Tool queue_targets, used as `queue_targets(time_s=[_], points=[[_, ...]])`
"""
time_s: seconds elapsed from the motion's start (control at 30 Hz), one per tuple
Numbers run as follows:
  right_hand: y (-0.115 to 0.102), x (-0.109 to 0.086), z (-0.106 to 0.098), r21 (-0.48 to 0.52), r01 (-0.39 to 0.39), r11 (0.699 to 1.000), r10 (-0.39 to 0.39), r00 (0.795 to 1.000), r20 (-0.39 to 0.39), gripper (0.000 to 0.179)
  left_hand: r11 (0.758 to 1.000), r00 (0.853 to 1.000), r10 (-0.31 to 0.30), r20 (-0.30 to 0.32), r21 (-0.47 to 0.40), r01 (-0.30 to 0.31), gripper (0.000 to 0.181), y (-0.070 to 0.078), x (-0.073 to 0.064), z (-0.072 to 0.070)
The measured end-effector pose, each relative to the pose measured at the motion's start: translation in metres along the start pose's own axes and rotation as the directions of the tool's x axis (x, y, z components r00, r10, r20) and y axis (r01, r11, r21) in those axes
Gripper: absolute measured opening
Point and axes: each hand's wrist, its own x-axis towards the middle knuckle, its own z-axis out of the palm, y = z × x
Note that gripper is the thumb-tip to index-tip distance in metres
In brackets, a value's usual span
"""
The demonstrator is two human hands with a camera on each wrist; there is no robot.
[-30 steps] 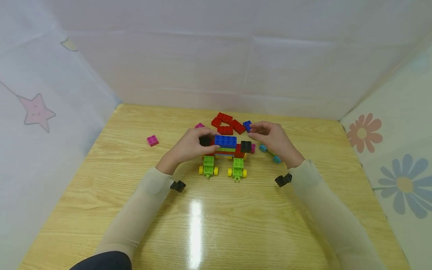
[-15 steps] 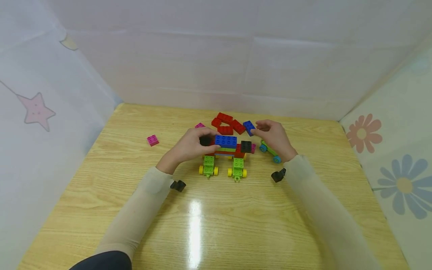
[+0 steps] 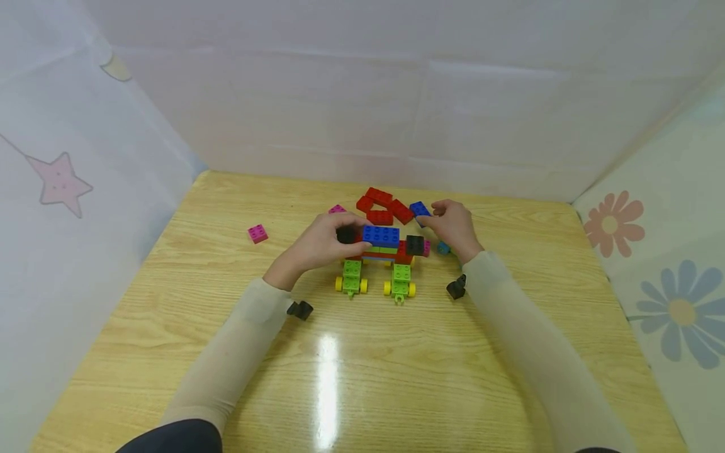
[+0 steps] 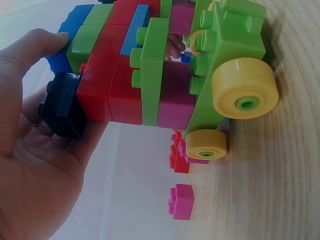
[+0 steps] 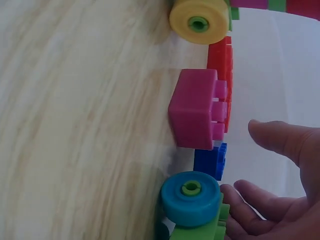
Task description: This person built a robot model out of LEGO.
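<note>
My left hand (image 3: 321,244) grips a built brick vehicle (image 4: 125,75) at its upper left end. In the left wrist view, the thumb lies against its blue top brick and the fingers curl behind a black brick (image 4: 63,105). Red and lime green layers stand over yellow-wheeled lime bases. My right hand (image 3: 457,228) is on the far right side, thumb spread from loosely bent fingers with nothing between them. Its fingertips are right at a loose blue brick (image 3: 419,208). Below that hand is a small green car base with turquoise wheels (image 5: 191,199), partly covered.
Several loose red bricks (image 3: 400,211) lie behind the vehicle. One pink brick (image 3: 257,233) sits apart on the left of the wooden table (image 3: 255,377); another pink brick (image 5: 194,110) stands right of the vehicle. A pale cloth (image 3: 317,119) hangs along the table's back edge.
My right hand has drawn back off the blue brick, then shifted slightly left, its wrist now covering more of the turquoise-wheeled base. The left hand keeps its grip on the vehicle.
</note>
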Motion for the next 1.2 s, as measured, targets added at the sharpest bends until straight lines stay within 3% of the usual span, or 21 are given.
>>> queue_targets(time_s=[0.47, 0.7, 1.2], points=[[0.001, 0.014, 0.004, -0.133, -0.049, 0.99, 0.048, 0.999, -0.015, 0.064, 1.0, 1.0, -0.003, 0.008, -0.004, 0.003, 0.044, 0.001, 0.0, -0.001], [-0.002, 0.009, 0.007, -0.1, -0.052, 0.994, 0.052, 0.999, 0.001, 0.061, 1.0, 1.0, -0.017, 0.012, -0.003, 0.017, 0.044, 0.0, -0.001, -0.002], [0.0, 0.012, 0.01, -0.13, -0.054, 0.99, 0.052, 0.998, -0.021, 0.058, 1.0, 1.0, -0.022, 0.015, -0.01, 0.022, 0.045, 0.0, -0.001, -0.001]])
